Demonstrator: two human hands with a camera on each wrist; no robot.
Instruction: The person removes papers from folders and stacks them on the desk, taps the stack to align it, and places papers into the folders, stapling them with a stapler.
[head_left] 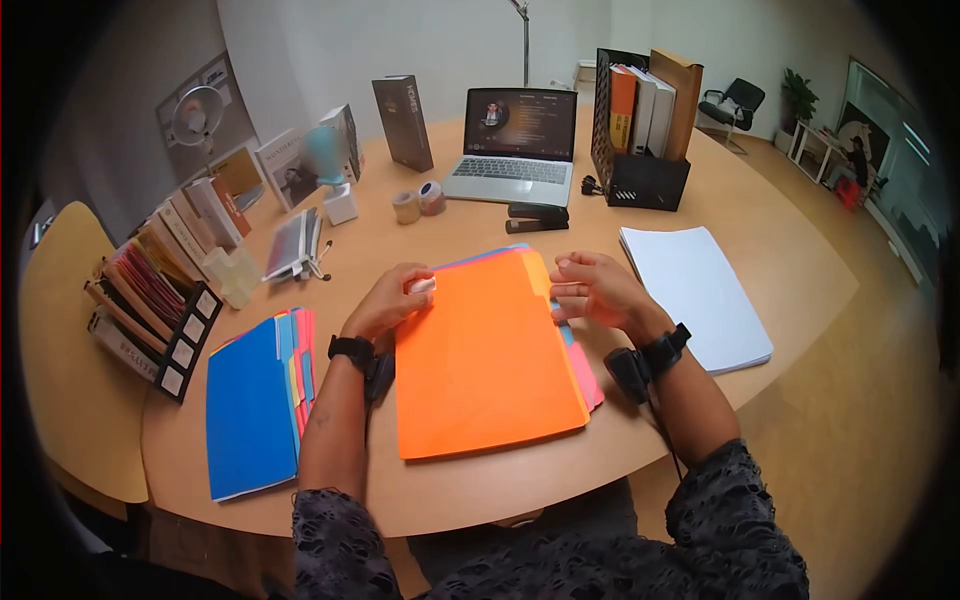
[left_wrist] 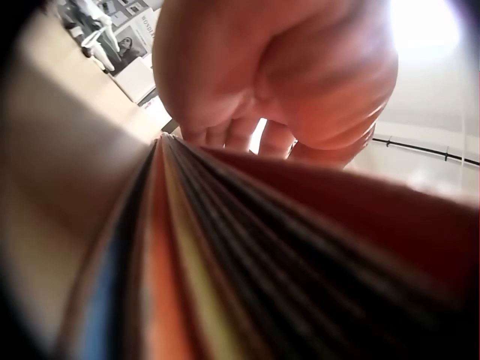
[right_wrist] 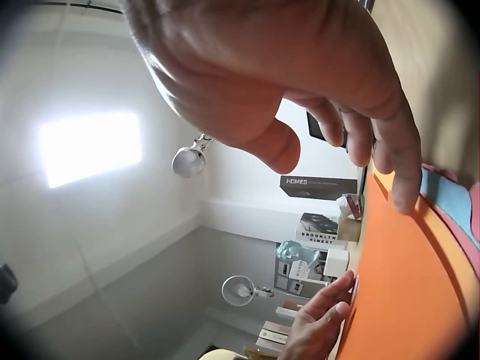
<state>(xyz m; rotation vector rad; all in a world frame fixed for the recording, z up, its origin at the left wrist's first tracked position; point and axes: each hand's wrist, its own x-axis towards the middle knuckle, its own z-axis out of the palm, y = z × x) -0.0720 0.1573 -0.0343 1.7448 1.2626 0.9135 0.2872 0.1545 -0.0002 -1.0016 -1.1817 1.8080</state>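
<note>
A stack of coloured folders with an orange one (head_left: 490, 350) on top lies in front of me, with pink, blue and yellow edges showing. My left hand (head_left: 392, 298) is at its upper left edge, fingers extended along the side, as the right wrist view shows. Beside the left fingertips is a small white patch (head_left: 423, 286). The left wrist view looks along the layered folder edges (left_wrist: 176, 247). At the upper right edge hovers my right hand (head_left: 600, 290), fingers loosely bent, a fingertip close to the folder's tab side; nothing is between its fingers.
Blue folders (head_left: 252, 405) lie to the left, white paper (head_left: 695, 295) to the right. Farther back stand a laptop (head_left: 515, 150), a black stapler (head_left: 537, 218), tape rolls (head_left: 407, 207) and a black file holder (head_left: 645, 182). Books (head_left: 180, 235) line the left side.
</note>
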